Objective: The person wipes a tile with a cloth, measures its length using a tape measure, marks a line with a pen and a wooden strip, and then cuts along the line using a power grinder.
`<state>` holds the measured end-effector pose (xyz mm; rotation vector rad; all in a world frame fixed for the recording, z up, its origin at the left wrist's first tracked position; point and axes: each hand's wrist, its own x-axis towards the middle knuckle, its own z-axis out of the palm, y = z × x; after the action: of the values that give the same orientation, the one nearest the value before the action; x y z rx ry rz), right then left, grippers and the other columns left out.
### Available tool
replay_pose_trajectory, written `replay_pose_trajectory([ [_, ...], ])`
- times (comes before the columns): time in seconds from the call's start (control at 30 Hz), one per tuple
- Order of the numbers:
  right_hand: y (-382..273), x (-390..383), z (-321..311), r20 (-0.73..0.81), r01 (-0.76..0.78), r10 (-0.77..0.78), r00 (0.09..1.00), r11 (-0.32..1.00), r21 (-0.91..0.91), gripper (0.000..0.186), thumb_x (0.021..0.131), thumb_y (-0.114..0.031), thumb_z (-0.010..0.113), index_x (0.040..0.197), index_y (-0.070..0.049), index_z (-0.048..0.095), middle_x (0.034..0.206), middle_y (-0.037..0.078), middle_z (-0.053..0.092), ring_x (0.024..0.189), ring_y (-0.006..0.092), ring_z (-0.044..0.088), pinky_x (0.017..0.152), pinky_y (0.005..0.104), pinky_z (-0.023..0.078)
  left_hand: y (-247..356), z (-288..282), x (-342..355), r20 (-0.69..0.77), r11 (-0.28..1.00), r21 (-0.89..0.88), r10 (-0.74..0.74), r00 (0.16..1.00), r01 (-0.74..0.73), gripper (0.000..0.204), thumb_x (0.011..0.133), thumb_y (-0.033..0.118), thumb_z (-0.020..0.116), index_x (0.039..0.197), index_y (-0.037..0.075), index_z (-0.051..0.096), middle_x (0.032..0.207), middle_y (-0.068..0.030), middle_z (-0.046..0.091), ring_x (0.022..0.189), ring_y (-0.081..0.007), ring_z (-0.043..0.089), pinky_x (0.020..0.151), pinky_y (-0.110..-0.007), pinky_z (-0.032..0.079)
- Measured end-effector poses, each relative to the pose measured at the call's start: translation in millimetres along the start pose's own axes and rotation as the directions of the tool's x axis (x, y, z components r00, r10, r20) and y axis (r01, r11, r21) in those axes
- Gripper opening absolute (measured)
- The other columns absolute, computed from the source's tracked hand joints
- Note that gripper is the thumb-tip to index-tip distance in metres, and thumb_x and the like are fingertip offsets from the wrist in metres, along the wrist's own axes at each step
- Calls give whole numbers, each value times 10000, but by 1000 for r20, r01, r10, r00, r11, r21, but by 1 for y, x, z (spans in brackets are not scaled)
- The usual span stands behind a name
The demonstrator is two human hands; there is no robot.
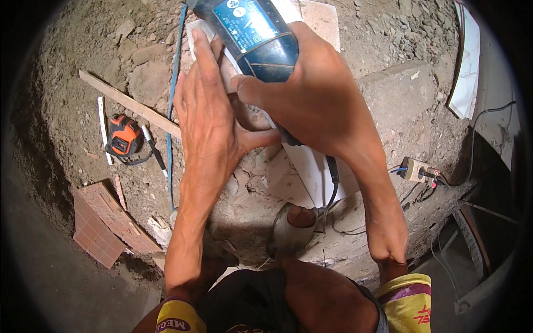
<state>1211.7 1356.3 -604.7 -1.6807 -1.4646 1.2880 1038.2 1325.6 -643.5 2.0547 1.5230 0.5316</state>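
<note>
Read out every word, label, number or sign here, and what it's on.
Places only, wording not copied:
Blue power tool: pale lettering and round symbols; smallest lines unreadable.
Left sleeve: pale lettering on a purple band.
Right sleeve: red lettering on yellow.
Dark shorts: marks cut off by the lower edge, unreadable.
Tape measure: any print is too small to read.

The label (242,22) on the power tool (269,55) bears white print; yellow sleeves (404,298) carry lettering (423,315) (partly hidden).
</note>
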Motion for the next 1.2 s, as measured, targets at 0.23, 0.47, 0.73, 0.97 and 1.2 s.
replay_pose_trajectory([
  [0.23, 2, -3, -1, -12, 30, -30, 999, 999, -21, 469, 808, -209, 877, 1134, 66, 682, 889, 157, 751, 792, 233, 731, 756, 374, 588, 1, 0, 1, -19, 1000, 20, 12, 1000, -11, 1708, 387, 250, 1066, 1701, -40, 13, 1595, -221, 510, 1404, -419, 519, 1224, -549, 299],
  [0.47, -26, -7, -19, 34, -22, 18, 999, 993, 115, 490, 797, -205, 883, 1149, 71, 683, 890, 167, 756, 799, 237, 740, 755, 372, 590, -3, 2, 0, -23, 1000, -4, 18, 1000, -19, 1707, 389, 254, 1064, 1700, -42, 11, 1603, -216, 506, 1390, -416, 525, 1222, -551, 302],
  [0.73, -42, -7, -10, 30, -180, 179, 983, 983, 28, 520, 787, -221, 897, 1172, 59, 688, 911, 160, 762, 797, 231, 742, 752, 370, 596, -4, 2, 0, -31, 999, 7, 49, 998, -49, 1675, 416, 227, 1054, 1698, -44, 11, 1609, -198, 506, 1359, -431, 534, 1196, -570, 318],
  [0.97, -21, -15, -17, 39, -94, 90, 995, 988, 120, 542, 773, -233, 908, 1171, 60, 687, 931, 163, 764, 819, 228, 745, 763, 371, 596, -5, 1, -2, -32, 998, 22, 53, 998, -52, 1684, 435, 247, 1057, 1702, -40, -15, 1629, -203, 491, 1327, -436, 541, 1186, -571, 318],
  [1.2, 6, -22, -7, -15, -74, 73, 997, 994, -85, 530, 767, -232, 909, 1154, 59, 692, 927, 173, 765, 820, 267, 752, 776, 382, 593, -2, 1, -1, -26, 999, 32, 32, 999, -31, 1706, 414, 257, 1061, 1704, -39, -15, 1641, -201, 483, 1360, -444, 533, 1196, -547, 322],
])
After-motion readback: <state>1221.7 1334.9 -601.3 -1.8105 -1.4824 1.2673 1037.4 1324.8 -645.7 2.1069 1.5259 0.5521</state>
